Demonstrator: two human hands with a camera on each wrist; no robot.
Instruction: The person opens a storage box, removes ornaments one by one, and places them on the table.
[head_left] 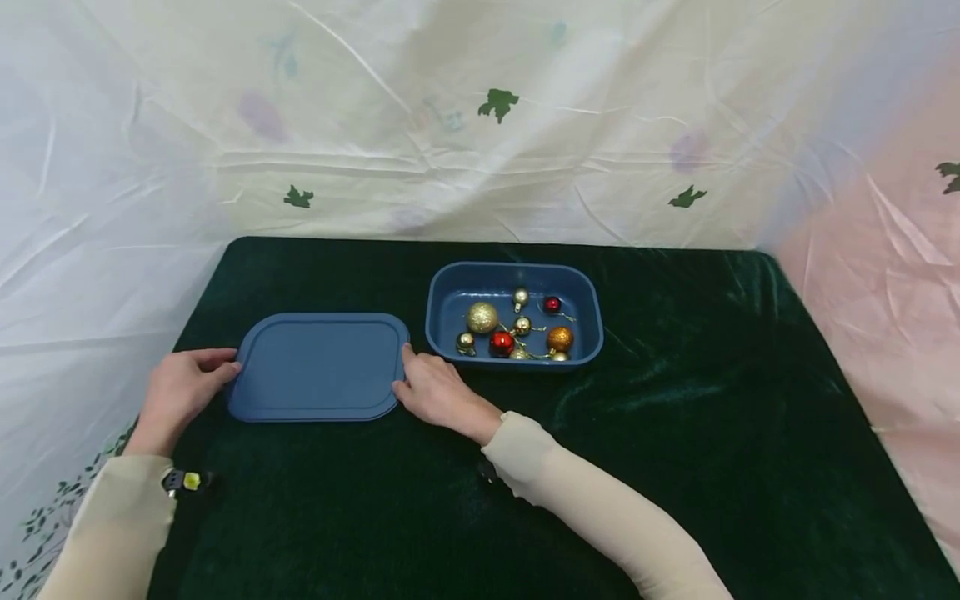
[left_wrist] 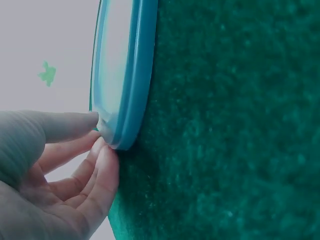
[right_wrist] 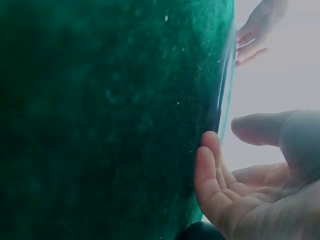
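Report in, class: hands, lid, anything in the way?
Left hand pinching lid at left edge; right hand touching right edge. Lid off box. Nothing visible atop lid.

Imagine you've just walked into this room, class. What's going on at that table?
A person is handling a blue lid at a green-covered table. The left hand pinches its left edge, and the fingers of the right hand touch its right edge. Just beyond the right hand sits an uncovered blue box with small shiny baubles inside. The lid is off, to the left of the box.
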